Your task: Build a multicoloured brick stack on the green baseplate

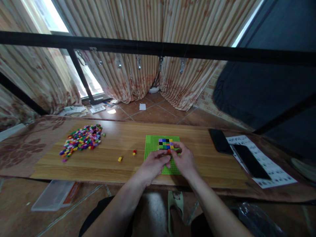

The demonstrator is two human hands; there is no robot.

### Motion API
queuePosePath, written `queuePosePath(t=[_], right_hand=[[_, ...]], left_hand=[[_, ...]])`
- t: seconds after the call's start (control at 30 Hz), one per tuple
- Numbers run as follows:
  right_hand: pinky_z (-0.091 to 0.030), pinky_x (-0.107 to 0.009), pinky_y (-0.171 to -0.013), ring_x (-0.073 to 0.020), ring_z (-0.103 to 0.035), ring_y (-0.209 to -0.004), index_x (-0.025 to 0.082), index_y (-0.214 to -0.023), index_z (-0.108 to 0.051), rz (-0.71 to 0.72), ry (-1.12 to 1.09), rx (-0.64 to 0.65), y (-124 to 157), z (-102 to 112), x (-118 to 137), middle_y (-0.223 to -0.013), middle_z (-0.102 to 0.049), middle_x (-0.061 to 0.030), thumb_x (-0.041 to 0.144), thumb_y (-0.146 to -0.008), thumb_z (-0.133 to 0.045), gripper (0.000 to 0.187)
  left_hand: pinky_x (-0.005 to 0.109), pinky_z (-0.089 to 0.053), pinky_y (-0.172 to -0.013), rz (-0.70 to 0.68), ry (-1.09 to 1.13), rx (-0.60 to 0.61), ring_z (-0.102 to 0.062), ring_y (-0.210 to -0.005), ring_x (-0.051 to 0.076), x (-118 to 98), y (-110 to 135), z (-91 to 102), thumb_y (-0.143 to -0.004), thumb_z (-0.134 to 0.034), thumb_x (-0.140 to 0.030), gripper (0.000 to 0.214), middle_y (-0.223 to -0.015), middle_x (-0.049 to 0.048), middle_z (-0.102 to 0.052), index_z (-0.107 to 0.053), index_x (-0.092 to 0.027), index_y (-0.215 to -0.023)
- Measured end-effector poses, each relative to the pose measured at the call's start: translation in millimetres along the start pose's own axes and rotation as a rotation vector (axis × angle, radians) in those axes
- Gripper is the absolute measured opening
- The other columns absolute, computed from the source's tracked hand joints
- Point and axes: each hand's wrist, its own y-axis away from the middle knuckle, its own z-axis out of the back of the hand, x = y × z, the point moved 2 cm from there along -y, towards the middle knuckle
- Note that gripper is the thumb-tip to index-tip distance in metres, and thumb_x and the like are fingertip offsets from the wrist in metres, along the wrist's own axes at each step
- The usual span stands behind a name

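A green studded baseplate (151, 143) lies on the wooden board in front of me. On it sits a block of small coloured toy bricks (164, 144) in rows of blue, black, yellow, green and purple. My left hand (156, 162) rests over the plate's lower left part, fingers curled in at the front edge of the block; what they hold is hidden. My right hand (183, 158) is at the block's right side, its index finger along the edge. A small red brick (169, 151) shows at the right thumb tip, between the two hands.
A heap of loose coloured bricks (82, 140) lies at the board's left. A yellow brick (119, 159) and a red and yellow pair (134, 152) lie nearer the plate. At right are a black phone (220, 141), another dark phone (250, 161) and a printed sheet (278, 172).
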Motion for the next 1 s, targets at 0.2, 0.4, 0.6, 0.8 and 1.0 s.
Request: queuePosePath(t=[0.2,0.4,0.6,0.8,1.0], right_hand=[[-0.049,-0.040,-0.088,-0.0246,-0.060,-0.100,0.022,-0.099,-0.068,0.178,0.149,0.008,3.5,7.9,1.5,-0.108,-0.060,-0.0082,0.021,-0.075,-0.058,0.026],[-0.048,-0.040,-0.088,-0.0250,-0.059,-0.100,0.023,-0.092,-0.069,0.274,0.260,0.004,3.4,3.4,5.0,-0.105,-0.060,-0.0072,0.015,-0.077,-0.055,0.022],[-0.049,-0.040,-0.086,-0.0257,-0.059,-0.098,0.021,-0.084,-0.070,0.287,0.275,-0.026,5.3,-1.1,7.3,-0.104,-0.063,-0.0087,0.017,-0.081,-0.054,0.017],[-0.048,-0.042,-0.089,-0.0249,-0.061,-0.098,0.023,-0.081,-0.074,0.223,0.098,-0.093,6.2,-2.0,10.0,-0.103,-0.066,-0.0079,0.024,-0.081,-0.059,0.015],[-0.052,-0.034,-0.072,-0.0223,-0.064,-0.097,0.024,-0.087,-0.075,0.105,-0.239,-0.039,2.6,-3.3,3.7,-0.105,-0.067,-0.0077,0.036,-0.080,-0.064,0.018]], left_hand=[[0.020,-0.006,-0.042,0.039,0.163,0.059,-0.022,-0.039,0.000,-0.5,0.3,3.6,-0.073,-0.067,-0.029,0.027,-0.058,-0.0052,-0.050,-0.061,-0.013,-0.093],[0.019,-0.006,-0.042,0.041,0.209,0.050,-0.022,-0.039,0.000,-0.2,-1.6,4.7,-0.071,-0.068,-0.027,0.030,-0.058,-0.0050,-0.050,-0.061,-0.014,-0.097],[0.019,-0.008,-0.041,0.041,0.178,0.037,-0.022,-0.038,0.000,-0.7,-1.8,5.1,-0.073,-0.066,-0.027,0.030,-0.058,-0.0060,-0.049,-0.060,-0.014,-0.099],[0.020,-0.010,-0.041,0.020,0.083,-0.080,-0.024,-0.039,0.001,2.4,-5.1,10.7,-0.074,-0.065,-0.028,0.029,-0.057,-0.0058,-0.050,-0.061,-0.014,-0.098],[0.020,-0.016,-0.042,-0.084,-0.008,-0.127,-0.027,-0.041,0.003,4.5,-9.2,9.5,-0.076,-0.061,-0.031,0.022,-0.056,-0.0046,-0.050,-0.066,-0.014,-0.090]])
